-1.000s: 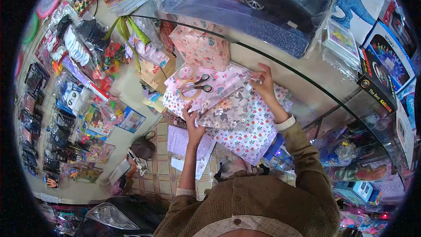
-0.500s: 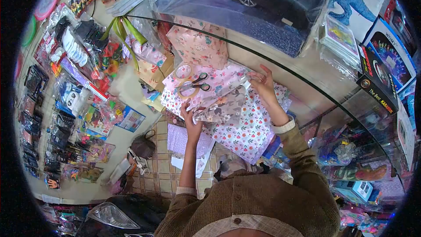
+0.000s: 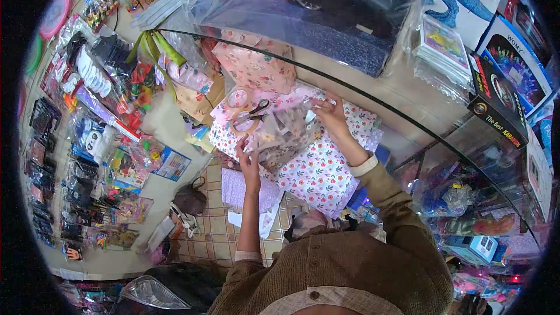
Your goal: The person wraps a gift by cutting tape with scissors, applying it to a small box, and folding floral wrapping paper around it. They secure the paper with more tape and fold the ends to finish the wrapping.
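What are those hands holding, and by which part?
A shiny floral sheet: the right hand pinches its right end; the left hand is at its left edge, grip unclear.

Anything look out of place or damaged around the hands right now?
One mild oddity: the scissors lie across the larger tape roll instead of flat beside it. The grey sheet between left hand and right hand looks uneven, but blur hides any creases. I see no spill or tear.
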The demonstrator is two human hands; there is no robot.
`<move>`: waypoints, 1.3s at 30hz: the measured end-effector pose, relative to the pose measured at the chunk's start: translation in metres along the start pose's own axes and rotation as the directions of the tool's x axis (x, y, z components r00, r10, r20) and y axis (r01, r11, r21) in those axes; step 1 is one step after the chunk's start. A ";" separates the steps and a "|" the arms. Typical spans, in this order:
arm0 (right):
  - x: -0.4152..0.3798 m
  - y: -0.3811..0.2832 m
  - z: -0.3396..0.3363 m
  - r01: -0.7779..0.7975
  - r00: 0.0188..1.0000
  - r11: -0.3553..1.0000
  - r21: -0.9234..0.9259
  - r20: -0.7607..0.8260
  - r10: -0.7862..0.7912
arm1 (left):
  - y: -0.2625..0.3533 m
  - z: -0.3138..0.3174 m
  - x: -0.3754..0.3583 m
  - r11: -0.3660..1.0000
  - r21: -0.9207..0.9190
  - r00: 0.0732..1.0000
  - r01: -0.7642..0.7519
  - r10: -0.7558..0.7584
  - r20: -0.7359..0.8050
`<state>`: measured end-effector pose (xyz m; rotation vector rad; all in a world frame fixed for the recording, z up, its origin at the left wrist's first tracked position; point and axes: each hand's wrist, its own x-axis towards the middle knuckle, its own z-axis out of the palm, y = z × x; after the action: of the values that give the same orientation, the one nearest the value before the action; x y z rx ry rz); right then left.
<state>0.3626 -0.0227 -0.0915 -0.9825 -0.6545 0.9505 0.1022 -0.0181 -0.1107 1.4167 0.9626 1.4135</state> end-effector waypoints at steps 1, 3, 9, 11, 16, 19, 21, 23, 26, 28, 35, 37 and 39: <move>-0.006 -0.003 0.004 0.007 1.000 1.000 0.006 -0.028 -0.006 | -0.009 -0.003 0.001 0.996 -0.078 0.999 0.047 -0.046 0.010; -0.010 0.003 0.007 0.139 0.990 0.989 -0.042 -0.007 -0.140 | -0.014 -0.005 0.003 0.999 -0.038 1.000 0.016 -0.015 0.014; -0.010 0.013 0.001 0.378 0.919 0.854 -0.357 0.030 -0.394 | -0.030 -0.010 0.008 0.997 -0.021 0.997 0.073 -0.073 0.033; -0.016 0.004 0.003 0.370 0.923 0.857 -0.359 0.032 -0.384 | -0.037 -0.013 0.008 0.995 -0.029 0.995 0.090 -0.089 0.031; -0.026 -0.012 0.010 0.384 0.915 0.839 -0.386 0.037 -0.402 | -0.001 -0.005 0.005 0.955 -0.101 0.958 0.280 -0.284 -0.028; -0.027 -0.009 0.012 0.359 0.923 0.845 -0.396 0.017 -0.384 | 0.011 0.005 0.002 0.988 0.032 0.960 0.151 -0.138 -0.242; -0.029 -0.010 0.015 0.368 0.917 0.840 -0.397 0.010 -0.398 | 0.013 0.008 0.003 0.975 0.223 0.932 -0.019 0.098 -0.350; -0.029 -0.005 0.014 0.355 0.919 0.814 -0.461 0.011 -0.394 | 0.020 0.016 0.002 0.879 0.407 0.820 -0.247 0.414 -0.395; -0.025 0.003 0.013 0.347 0.914 0.765 -0.543 0.013 -0.405 | 0.051 0.035 -0.017 0.760 0.598 0.840 -0.253 0.479 -0.253; -0.030 -0.007 0.024 0.400 0.887 0.788 -0.468 -0.018 -0.461 | 0.048 0.040 -0.036 0.732 0.582 0.818 -0.354 0.544 -0.187; -0.033 -0.010 0.026 0.416 0.887 0.802 -0.429 -0.002 -0.461 | 0.040 0.074 -0.053 0.591 0.312 0.667 -0.744 0.629 0.399; -0.029 -0.002 0.022 0.445 0.868 0.778 -0.443 -0.002 -0.497 | 0.041 0.078 -0.040 0.562 0.257 0.606 -0.786 0.620 0.498; -0.027 0.002 0.018 0.360 0.913 0.852 -0.379 -0.045 -0.406 | 0.041 0.081 -0.026 0.532 0.192 0.531 -0.825 0.609 0.589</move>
<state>0.3345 -0.0395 -0.0872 -1.1706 -0.9030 0.4125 0.1793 -0.0609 -0.0757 2.6233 0.3365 1.3284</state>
